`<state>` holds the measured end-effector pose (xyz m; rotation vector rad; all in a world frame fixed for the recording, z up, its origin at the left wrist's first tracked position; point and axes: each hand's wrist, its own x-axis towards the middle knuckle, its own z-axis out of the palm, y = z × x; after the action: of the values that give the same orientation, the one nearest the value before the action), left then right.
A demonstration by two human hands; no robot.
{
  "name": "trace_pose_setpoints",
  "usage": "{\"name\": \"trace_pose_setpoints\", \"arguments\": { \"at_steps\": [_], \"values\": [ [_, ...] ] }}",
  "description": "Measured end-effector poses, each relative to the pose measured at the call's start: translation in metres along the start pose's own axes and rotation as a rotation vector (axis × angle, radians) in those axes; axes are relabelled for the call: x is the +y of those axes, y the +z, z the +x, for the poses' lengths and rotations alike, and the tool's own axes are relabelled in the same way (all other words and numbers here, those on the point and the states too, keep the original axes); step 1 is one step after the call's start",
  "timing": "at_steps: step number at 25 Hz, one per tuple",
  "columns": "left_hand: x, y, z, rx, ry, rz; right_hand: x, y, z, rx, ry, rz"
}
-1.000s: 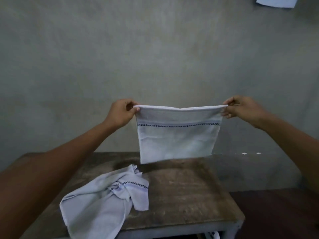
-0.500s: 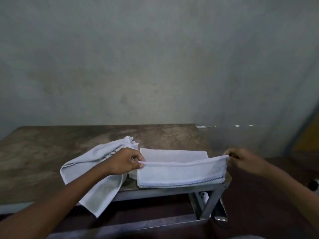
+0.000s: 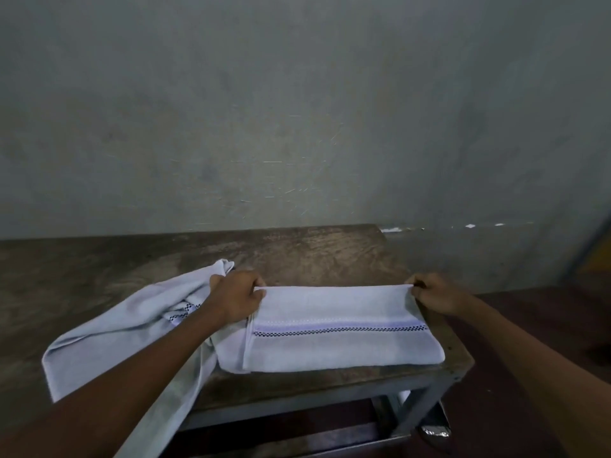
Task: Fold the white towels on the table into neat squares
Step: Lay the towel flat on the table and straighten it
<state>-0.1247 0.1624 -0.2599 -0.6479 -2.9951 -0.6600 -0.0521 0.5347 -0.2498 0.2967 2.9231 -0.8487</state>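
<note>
Because the far edge has to land square on the layer beneath, the left hand (image 3: 236,297) and right hand (image 3: 436,294) each pinch a far corner of the striped white towel (image 3: 337,338), which lies folded at the wooden table's (image 3: 297,249) right end. The second towel (image 3: 125,332) lies crumpled just to its left, apparently unfolded as yet.
</note>
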Motion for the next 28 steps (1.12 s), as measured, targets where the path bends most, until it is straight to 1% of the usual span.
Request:
{"name": "trace_pose_setpoints", "arguments": {
  "at_steps": [3, 5, 6, 8, 10, 12, 13, 14, 16, 17, 19, 22, 24, 26, 28],
  "values": [
    [-0.013, 0.012, 0.010, -0.059, -0.007, -0.011, 0.004, 0.011, 0.014, -0.051, 0.000, -0.030],
    [-0.016, 0.014, 0.017, -0.087, 0.012, 0.002, 0.005, 0.014, 0.018, -0.097, -0.044, -0.050],
    [-0.017, 0.013, 0.020, -0.121, 0.010, 0.037, 0.004, 0.013, 0.020, -0.123, -0.065, -0.081],
    [-0.016, 0.010, 0.026, -0.167, -0.001, 0.183, 0.003, 0.010, 0.023, -0.169, -0.094, -0.172],
    [-0.014, 0.005, 0.028, -0.181, -0.009, 0.269, -0.002, 0.003, 0.019, -0.180, -0.075, -0.231],
    [-0.004, -0.010, 0.024, -0.154, 0.002, 0.260, -0.008, -0.010, 0.009, -0.173, -0.062, -0.239],
    [0.003, -0.022, 0.019, -0.125, 0.013, 0.250, -0.013, -0.020, 0.002, -0.159, -0.070, -0.216],
    [0.011, -0.037, 0.015, -0.085, 0.027, 0.226, -0.019, -0.032, -0.005, -0.154, -0.067, -0.144],
    [0.024, -0.071, 0.008, 0.015, 0.075, 0.081, -0.037, -0.064, -0.020, -0.155, -0.055, 0.020],
    [0.031, -0.088, 0.005, 0.063, 0.102, -0.028, -0.047, -0.081, -0.027, -0.139, -0.060, 0.048],
    [0.044, -0.118, 0.003, 0.160, 0.133, -0.134, -0.064, -0.114, -0.034, -0.031, -0.103, 0.033],
    [0.062, -0.147, 0.011, 0.335, 0.183, -0.132, -0.083, -0.143, -0.032, 0.287, -0.183, -0.069],
    [0.066, -0.143, 0.010, 0.449, 0.186, -0.214, -0.082, -0.140, -0.034, 0.440, -0.204, -0.141],
    [0.057, -0.111, -0.003, 0.465, 0.137, -0.289, -0.067, -0.116, -0.041, 0.496, -0.213, -0.168],
    [0.042, -0.056, -0.027, 0.418, 0.156, -0.256, -0.038, -0.075, -0.049, 0.468, -0.214, -0.097]
  ]
}}
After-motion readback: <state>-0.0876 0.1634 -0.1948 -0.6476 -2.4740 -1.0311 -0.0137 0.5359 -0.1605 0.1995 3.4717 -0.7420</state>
